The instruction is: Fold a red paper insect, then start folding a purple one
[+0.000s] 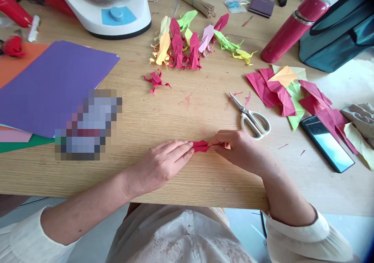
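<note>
The left hand (163, 163) is lying palm down, its fingers stretched out together, with the fingertips covering the left end of a small folded red paper (201, 146). Its thumb is hiding from view, so whether it is gripping or only pressing, I cannot tell. The right hand (244, 148) is bending at the wrist and pinching the paper's right end between thumb and curled fingers. The paper is sitting between both hands, near the front edge of the wooden surface (187, 119).

Scissors (244, 110) are lying just beyond the right hand, blades pointing away to the left, and are standing closest in its way. Farther right, a dark phone (327, 144) is resting beside creased paper pieces (284, 97). A small red folded figure (156, 82) is lying ahead, with a cluster of colored folded figures (177, 50) standing behind it. Purple paper (58, 87) is covering the left side, where a pixelated object (93, 126) is lying. A red flask (292, 35) is standing before a dark teal bag (336, 35).
</note>
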`<state>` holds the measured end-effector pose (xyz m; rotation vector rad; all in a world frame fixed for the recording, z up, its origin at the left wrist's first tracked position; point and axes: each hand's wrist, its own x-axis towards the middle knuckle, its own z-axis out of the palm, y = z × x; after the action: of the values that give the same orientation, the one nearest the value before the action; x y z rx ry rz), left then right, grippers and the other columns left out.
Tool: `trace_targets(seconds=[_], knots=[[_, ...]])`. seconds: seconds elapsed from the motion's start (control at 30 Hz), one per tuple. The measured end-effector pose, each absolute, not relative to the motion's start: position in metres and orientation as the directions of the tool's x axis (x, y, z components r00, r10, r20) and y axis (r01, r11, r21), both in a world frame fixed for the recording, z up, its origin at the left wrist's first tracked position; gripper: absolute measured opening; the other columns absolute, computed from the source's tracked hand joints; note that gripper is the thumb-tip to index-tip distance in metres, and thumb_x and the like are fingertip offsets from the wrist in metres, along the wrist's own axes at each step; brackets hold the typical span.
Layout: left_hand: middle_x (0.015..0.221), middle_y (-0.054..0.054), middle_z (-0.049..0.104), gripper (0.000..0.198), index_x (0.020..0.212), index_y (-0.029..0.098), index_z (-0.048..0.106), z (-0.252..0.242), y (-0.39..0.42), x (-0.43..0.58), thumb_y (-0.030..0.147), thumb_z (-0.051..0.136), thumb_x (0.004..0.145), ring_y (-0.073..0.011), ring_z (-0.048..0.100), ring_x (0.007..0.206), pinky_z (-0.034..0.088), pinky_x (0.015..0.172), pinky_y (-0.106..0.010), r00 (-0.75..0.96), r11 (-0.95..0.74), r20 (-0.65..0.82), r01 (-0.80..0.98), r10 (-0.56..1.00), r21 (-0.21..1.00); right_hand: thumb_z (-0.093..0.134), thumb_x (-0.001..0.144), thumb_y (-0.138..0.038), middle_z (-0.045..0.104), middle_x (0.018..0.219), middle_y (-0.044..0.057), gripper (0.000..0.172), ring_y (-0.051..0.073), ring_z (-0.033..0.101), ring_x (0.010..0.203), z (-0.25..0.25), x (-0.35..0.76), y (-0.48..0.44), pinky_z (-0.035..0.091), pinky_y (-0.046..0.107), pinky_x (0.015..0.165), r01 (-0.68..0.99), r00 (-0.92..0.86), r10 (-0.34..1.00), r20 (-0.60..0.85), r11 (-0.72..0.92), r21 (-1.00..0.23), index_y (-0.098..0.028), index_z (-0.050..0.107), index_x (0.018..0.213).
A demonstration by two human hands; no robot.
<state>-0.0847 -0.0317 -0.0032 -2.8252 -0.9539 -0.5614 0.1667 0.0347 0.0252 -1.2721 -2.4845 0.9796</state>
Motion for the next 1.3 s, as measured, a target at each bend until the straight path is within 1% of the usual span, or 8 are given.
trace_targets(seconds=[0.17, 0.27, 0.37, 0.53, 0.73, 0.93, 1.17, 1.3], knots=[[0.124, -0.014, 0.071, 0.031, 0.122, 0.005, 0.065, -0.002, -0.031, -0.083, 0.002, 0.051, 0.095, -0.0248, 0.067, 0.113, 0.057, 0.1, -0.04, 0.733, -0.794, 0.372, 0.608, 0.57, 0.019, 0.057, 0.088, -0.005, 0.069, 0.077, 0.0, 0.022, 0.012, 0.059, 0.068, 0.028, 0.168, 0.036, 0.042, 0.025, 0.064, 0.642, -0.643, 0.757, -0.119, 0.447, -0.623, -0.019, 0.073, 0.087], [0.123, -0.013, 0.072, 0.032, 0.122, 0.006, 0.065, -0.002, -0.031, -0.083, 0.002, 0.05, 0.095, -0.0247, 0.067, 0.113, 0.057, 0.101, -0.04, 0.734, -0.793, 0.368, 0.61, 0.57, 0.011, 0.062, 0.086, -0.008, 0.068, 0.079, 0.0, 0.016, 0.014, 0.059, 0.07, 0.029, 0.163, 0.035, 0.042, 0.026, 0.066, 0.652, -0.638, 0.759, -0.132, 0.441, -0.616, -0.02, 0.072, 0.087], [0.123, -0.013, 0.072, 0.033, 0.123, 0.007, 0.065, -0.001, -0.031, -0.083, 0.003, 0.046, 0.096, -0.0234, 0.067, 0.113, 0.056, 0.101, -0.039, 0.739, -0.791, 0.358, 0.612, 0.571, -0.003, 0.067, 0.084, -0.009, 0.065, 0.077, 0.0, 0.012, 0.014, 0.057, 0.072, 0.028, 0.155, 0.031, 0.041, 0.026, 0.065, 0.686, -0.599, 0.79, -0.127, 0.425, -0.591, -0.02, 0.069, 0.08], [0.122, -0.013, 0.072, 0.035, 0.122, 0.007, 0.066, 0.003, -0.031, -0.082, 0.002, 0.042, 0.097, -0.0224, 0.067, 0.112, 0.057, 0.101, -0.038, 0.74, -0.788, 0.352, 0.616, 0.572, -0.014, 0.062, 0.084, -0.003, 0.06, 0.074, 0.0, 0.018, 0.013, 0.052, 0.069, 0.026, 0.148, 0.027, 0.038, 0.026, 0.063, 0.674, -0.587, 0.803, -0.106, 0.412, -0.613, -0.018, 0.064, 0.074], [0.126, -0.013, 0.071, 0.038, 0.129, 0.007, 0.063, 0.001, -0.032, -0.084, 0.003, 0.043, 0.097, -0.0228, 0.066, 0.115, 0.056, 0.104, -0.039, 0.754, -0.792, 0.335, 0.61, 0.565, -0.037, 0.066, 0.086, -0.011, 0.059, 0.079, 0.001, 0.011, 0.015, 0.053, 0.073, 0.023, 0.146, 0.026, 0.039, 0.027, 0.067, 0.714, -0.55, 0.828, -0.11, 0.398, -0.576, -0.018, 0.065, 0.077], [0.13, -0.014, 0.069, 0.038, 0.131, 0.008, 0.062, -0.002, -0.033, -0.086, 0.003, 0.044, 0.097, -0.023, 0.065, 0.118, 0.055, 0.106, -0.039, 0.76, -0.792, 0.31, 0.61, 0.572, -0.035, 0.061, 0.085, -0.009, 0.056, 0.077, 0.001, 0.018, 0.015, 0.051, 0.07, 0.019, 0.142, 0.022, 0.037, 0.027, 0.064, 0.736, -0.54, 0.836, -0.094, 0.415, -0.535, -0.019, 0.056, 0.071], [0.133, -0.014, 0.067, 0.041, 0.134, 0.009, 0.059, -0.002, -0.034, -0.088, 0.004, 0.043, 0.097, -0.0233, 0.063, 0.122, 0.053, 0.107, -0.039, 0.762, -0.793, 0.3, 0.608, 0.574, -0.026, 0.065, 0.087, -0.01, 0.058, 0.078, 0.001, 0.014, 0.014, 0.052, 0.069, 0.02, 0.144, 0.021, 0.039, 0.027, 0.065, 0.696, -0.549, 0.833, -0.061, 0.416, -0.586, -0.019, 0.062, 0.077], [0.131, -0.013, 0.069, 0.039, 0.132, 0.009, 0.061, -0.002, -0.034, -0.086, 0.005, 0.044, 0.098, -0.0236, 0.065, 0.119, 0.054, 0.106, -0.039, 0.755, -0.788, 0.305, 0.615, 0.58, -0.025, 0.062, 0.088, -0.01, 0.058, 0.078, 0.002, 0.017, 0.015, 0.053, 0.071, 0.016, 0.143, 0.019, 0.04, 0.028, 0.067, 0.712, -0.547, 0.837, -0.014, 0.456, -0.533, -0.02, 0.059, 0.074]])
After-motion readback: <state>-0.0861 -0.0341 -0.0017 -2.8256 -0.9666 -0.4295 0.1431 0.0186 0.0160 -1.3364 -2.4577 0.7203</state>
